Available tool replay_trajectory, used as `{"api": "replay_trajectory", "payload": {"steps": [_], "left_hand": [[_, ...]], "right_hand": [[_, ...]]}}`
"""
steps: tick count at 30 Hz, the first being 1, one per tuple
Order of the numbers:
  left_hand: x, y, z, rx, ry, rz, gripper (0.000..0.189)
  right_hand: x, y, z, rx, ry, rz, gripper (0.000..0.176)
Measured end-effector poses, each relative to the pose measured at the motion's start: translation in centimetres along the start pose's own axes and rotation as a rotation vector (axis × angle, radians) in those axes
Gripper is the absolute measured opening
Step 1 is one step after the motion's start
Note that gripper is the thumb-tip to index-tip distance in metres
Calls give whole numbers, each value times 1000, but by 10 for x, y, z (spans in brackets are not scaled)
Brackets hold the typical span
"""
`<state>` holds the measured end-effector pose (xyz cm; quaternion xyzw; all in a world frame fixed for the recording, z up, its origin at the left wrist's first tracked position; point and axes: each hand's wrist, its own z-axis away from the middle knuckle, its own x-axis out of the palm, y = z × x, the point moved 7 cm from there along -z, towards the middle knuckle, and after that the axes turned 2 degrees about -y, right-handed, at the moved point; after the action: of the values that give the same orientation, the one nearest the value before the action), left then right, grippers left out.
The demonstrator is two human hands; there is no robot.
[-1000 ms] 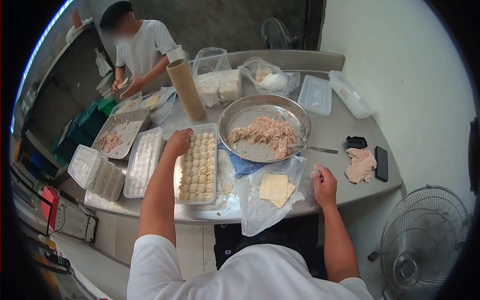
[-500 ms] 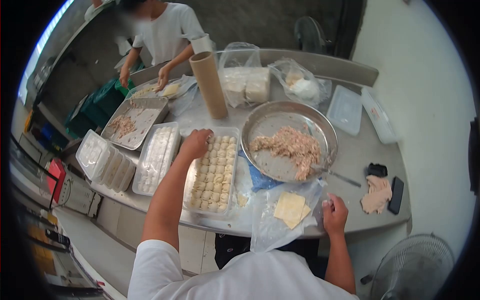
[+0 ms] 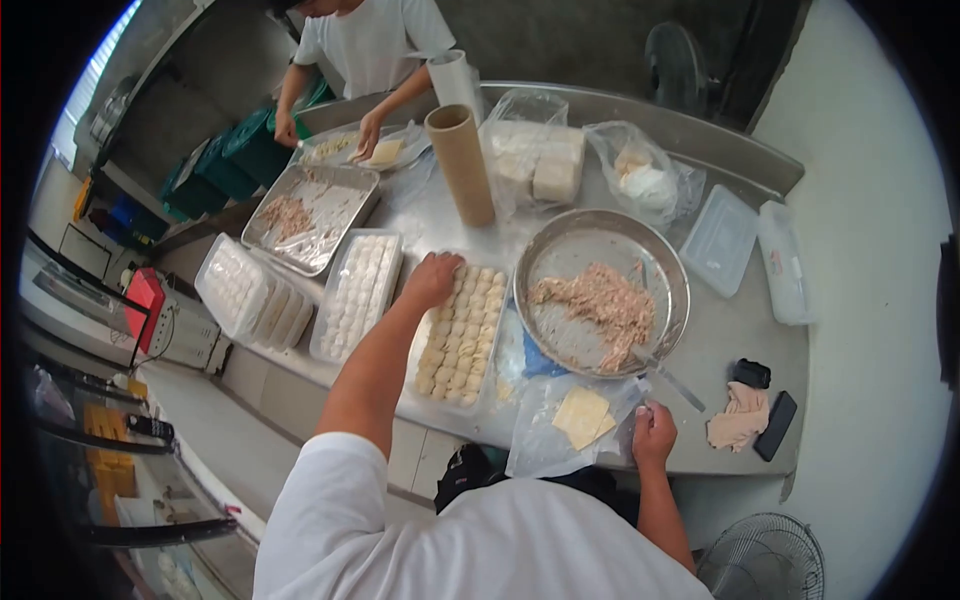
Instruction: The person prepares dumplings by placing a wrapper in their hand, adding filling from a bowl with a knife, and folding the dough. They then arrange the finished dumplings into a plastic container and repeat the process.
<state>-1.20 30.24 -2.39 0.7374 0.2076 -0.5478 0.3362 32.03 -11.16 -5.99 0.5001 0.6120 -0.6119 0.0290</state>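
Note:
My left hand [image 3: 434,279] reaches over the far left end of a clear plastic tray [image 3: 407,388]. Its fingers are bent down at the end of the rows of pale dumplings [image 3: 462,340], closed on what looks like a dumpling, mostly hidden under them. My right hand [image 3: 655,436] is curled closed near the table's front edge; something small and pale shows at its fingertips, too small to name. Just left of it, square yellowish wrappers [image 3: 582,416] lie on a plastic sheet [image 3: 535,440]. Behind them stands a round metal pan [image 3: 545,235] holding minced filling [image 3: 605,305] and a metal-handled utensil [image 3: 675,385].
Filled containers [image 3: 355,290] [image 3: 245,285] and a metal tray [image 3: 335,215] with filling stand left. A cardboard tube [image 3: 460,165] stands upright behind. Bagged white blocks [image 3: 545,165], plastic lids [image 3: 720,240], a cloth [image 3: 740,418] and phone [image 3: 776,425] lie around. Another person [image 3: 370,50] works across the table.
The view has shifted, so the table appears farther right. My left hand stays at the tray's far left end, its fingers now lower among the dumplings. The other person's hands have moved down onto their wrappers.

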Motion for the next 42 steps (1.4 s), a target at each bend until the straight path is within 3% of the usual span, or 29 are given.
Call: {"api": "replay_trajectory", "payload": {"steps": [2,5,10,16,21,22,24,28,42], "left_hand": [[1,-7,0,-47,-68,29,42],[-4,-14,13,-88,20,287,41],[-45,-2,64,-214,324,312,38],[-25,16,139,-281,197,298,50],[-28,31,150,-248,94,397,57],[-23,30,152,-225,68,399,57],[-19,28,154,-197,139,377,57],[-13,26,153,-221,77,449,58],[-12,29,153,-179,107,460,52]], "right_hand": [[4,1,-3,0,-2,3,23],[3,2,-2,-11,2,33,24],[1,-1,-5,19,7,6,24],[-2,-8,-3,-71,86,49,20],[2,-18,11,73,168,80,21],[4,-23,11,12,158,170,21],[6,-29,13,-25,176,295,21],[3,-27,16,12,220,364,21],[5,-26,8,60,192,338,23]]}}
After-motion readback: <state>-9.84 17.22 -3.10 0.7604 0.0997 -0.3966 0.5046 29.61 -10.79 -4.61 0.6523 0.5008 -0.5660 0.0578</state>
